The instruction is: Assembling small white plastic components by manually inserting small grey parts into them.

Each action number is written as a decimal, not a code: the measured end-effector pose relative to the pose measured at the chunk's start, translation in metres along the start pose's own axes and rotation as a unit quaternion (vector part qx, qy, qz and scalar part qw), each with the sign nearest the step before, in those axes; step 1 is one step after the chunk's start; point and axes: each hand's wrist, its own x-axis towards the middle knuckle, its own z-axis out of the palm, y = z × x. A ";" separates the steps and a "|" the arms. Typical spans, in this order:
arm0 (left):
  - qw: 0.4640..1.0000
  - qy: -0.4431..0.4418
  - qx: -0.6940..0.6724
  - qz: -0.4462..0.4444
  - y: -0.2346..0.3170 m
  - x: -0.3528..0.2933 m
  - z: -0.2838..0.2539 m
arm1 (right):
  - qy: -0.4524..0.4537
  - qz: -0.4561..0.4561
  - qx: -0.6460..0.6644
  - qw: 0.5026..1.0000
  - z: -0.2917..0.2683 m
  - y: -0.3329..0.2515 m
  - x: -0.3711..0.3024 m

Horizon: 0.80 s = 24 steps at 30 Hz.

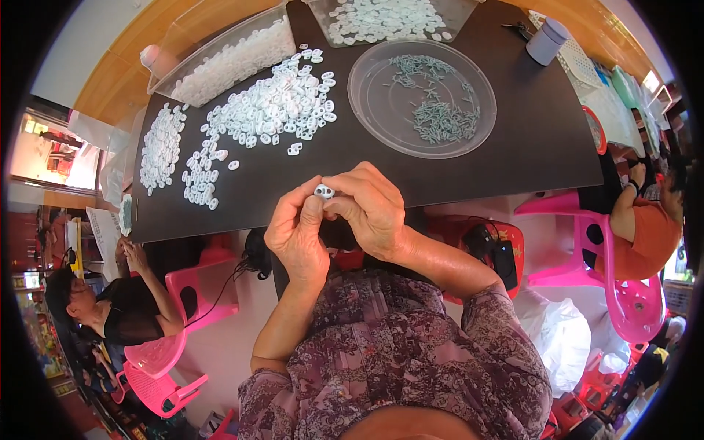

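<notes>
Just off the table's near edge, my left hand and my right hand meet and pinch one small white plastic piece with dark holes in it. The fingertips hide part of its outline. Beyond my hands, a loose heap of similar white pieces spreads over the dark table. To the right of that heap is a round clear plastic lid or tray, with many small grey-green screws or pins scattered on it.
Two clear bins, one at the back left and another at the back middle, hold more white pieces. A grey cup stands at the far right. A seated person is at the left and another at the right, with pink chairs around.
</notes>
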 end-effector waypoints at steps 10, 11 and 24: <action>0.992 0.028 0.067 0.105 -0.015 -0.006 0.014 | 0.019 -0.045 0.000 0.999 -0.007 0.004 0.003; 0.990 0.030 0.082 0.112 -0.015 -0.006 0.014 | 0.016 -0.046 0.002 0.999 -0.007 0.004 0.003; 0.990 0.073 0.059 0.101 -0.007 -0.005 0.021 | 0.023 -0.053 0.005 0.998 0.001 -0.002 0.010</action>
